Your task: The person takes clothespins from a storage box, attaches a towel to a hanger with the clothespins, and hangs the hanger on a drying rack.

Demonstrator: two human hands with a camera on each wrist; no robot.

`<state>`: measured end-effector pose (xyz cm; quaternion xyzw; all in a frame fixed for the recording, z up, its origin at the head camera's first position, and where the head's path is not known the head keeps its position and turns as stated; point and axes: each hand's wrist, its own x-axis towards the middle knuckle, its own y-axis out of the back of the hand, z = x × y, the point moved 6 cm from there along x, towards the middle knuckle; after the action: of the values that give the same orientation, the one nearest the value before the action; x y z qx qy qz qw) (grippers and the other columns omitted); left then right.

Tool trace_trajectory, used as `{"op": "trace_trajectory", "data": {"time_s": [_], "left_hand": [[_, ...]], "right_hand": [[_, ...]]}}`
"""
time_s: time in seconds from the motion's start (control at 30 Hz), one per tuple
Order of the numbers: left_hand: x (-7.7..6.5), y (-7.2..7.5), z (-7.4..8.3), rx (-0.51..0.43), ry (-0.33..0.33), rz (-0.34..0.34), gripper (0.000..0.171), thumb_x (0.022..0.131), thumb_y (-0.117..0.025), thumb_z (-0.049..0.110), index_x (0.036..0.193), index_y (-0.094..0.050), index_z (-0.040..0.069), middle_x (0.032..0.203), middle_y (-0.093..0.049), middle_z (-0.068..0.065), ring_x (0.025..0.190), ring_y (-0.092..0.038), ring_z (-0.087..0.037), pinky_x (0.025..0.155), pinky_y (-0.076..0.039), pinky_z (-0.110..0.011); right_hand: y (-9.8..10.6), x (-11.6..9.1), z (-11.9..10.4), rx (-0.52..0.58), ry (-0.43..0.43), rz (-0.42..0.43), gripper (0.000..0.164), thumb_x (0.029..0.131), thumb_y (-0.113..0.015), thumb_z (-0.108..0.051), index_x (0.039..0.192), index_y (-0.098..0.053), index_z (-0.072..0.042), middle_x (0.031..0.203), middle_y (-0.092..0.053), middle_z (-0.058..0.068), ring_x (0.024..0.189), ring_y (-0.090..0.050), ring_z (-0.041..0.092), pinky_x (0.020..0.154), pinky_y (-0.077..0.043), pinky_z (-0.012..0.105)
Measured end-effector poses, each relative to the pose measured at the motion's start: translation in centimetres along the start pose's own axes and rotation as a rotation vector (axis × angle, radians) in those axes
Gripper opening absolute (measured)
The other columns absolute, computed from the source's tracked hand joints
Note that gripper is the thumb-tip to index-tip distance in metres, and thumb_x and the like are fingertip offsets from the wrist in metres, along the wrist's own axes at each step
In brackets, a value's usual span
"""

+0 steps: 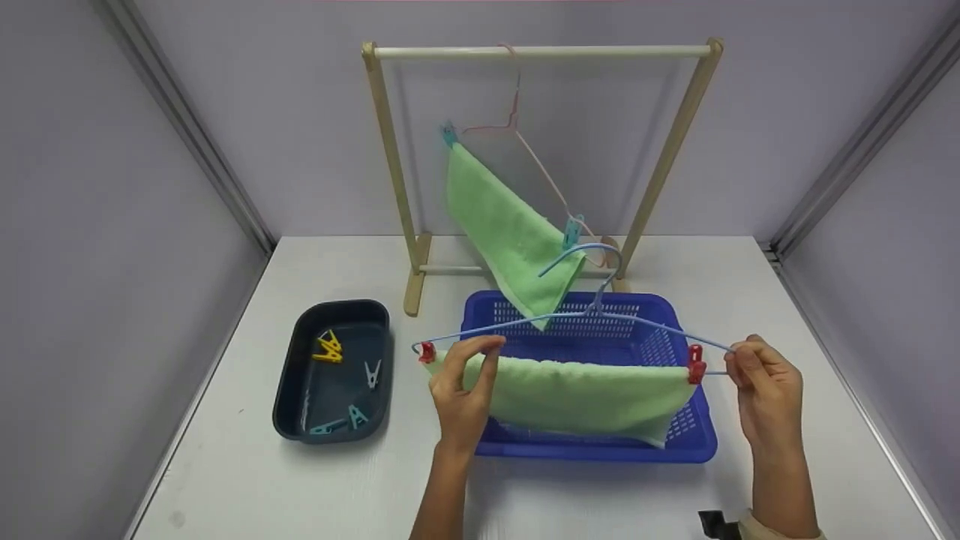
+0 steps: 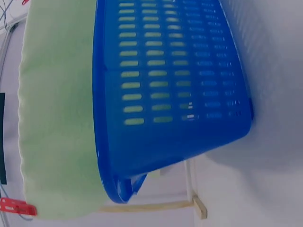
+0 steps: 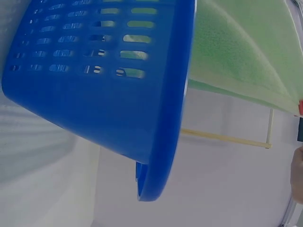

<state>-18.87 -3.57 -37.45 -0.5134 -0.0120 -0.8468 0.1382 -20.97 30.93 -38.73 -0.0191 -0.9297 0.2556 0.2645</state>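
Observation:
A blue wire hanger [image 1: 525, 320] is held over the basket with its hook upward. A light green towel [image 1: 592, 397] hangs from it, with a red clothespin [image 1: 427, 352] at the left end and another red clothespin [image 1: 696, 365] at the right. My right hand [image 1: 769, 386] pinches the hanger's right end. In front of the towel's left part is my left hand [image 1: 463, 394], its thumb and index fingertips close together with nothing visible between them. The left wrist view shows the towel [image 2: 57, 113] and a red clothespin [image 2: 18, 206], but not the hand.
A blue basket [image 1: 600, 452] stands below the towel. Behind it, a wooden rack [image 1: 450, 52] carries a pink hanger [image 1: 541, 172] with a tilted green towel [image 1: 495, 217] on teal clothespins. At left, a dark tray [image 1: 281, 397] contains yellow, grey and teal clothespins.

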Motion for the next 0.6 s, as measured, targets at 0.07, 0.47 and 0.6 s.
{"op": "trace_trajectory", "data": {"time_s": [0.07,0.47,0.6], "left_hand": [[0.1,0.7,0.0,-0.022,-0.004,0.043,0.014,0.089,-0.06,0.004,0.094,-0.063,-0.009,0.089,-0.065,-0.018,0.085,-0.061,-0.025,0.076,-0.05,-0.031],[-0.3,5.3,-0.8,-0.01,0.061,0.427,0.011,0.084,-0.062,-0.006,0.086,-0.058,-0.017,0.083,-0.061,-0.02,0.082,-0.057,-0.026,0.079,-0.047,-0.032],[-0.8,6.2,-1.7,0.109,0.205,0.433,0.014,0.082,-0.056,-0.016,0.095,-0.06,-0.013,0.092,-0.06,-0.019,0.091,-0.055,-0.024,0.087,-0.043,-0.034]], "right_hand": [[0.0,0.0,-0.1,-0.004,0.004,-0.003,0.017,0.091,-0.043,0.014,0.08,-0.052,0.023,0.066,-0.044,0.01,0.057,-0.037,0.015,0.05,-0.031,0.019],[0.7,-0.2,-0.1,-0.08,-0.017,0.076,0.019,0.091,-0.048,0.008,0.08,-0.053,0.023,0.066,-0.045,0.01,0.058,-0.038,0.014,0.051,-0.036,0.017],[0.9,-0.4,-0.1,-0.154,-0.03,0.116,0.022,0.091,-0.049,0.006,0.081,-0.051,0.025,0.067,-0.044,0.009,0.058,-0.037,0.012,0.05,-0.033,0.017]]}}
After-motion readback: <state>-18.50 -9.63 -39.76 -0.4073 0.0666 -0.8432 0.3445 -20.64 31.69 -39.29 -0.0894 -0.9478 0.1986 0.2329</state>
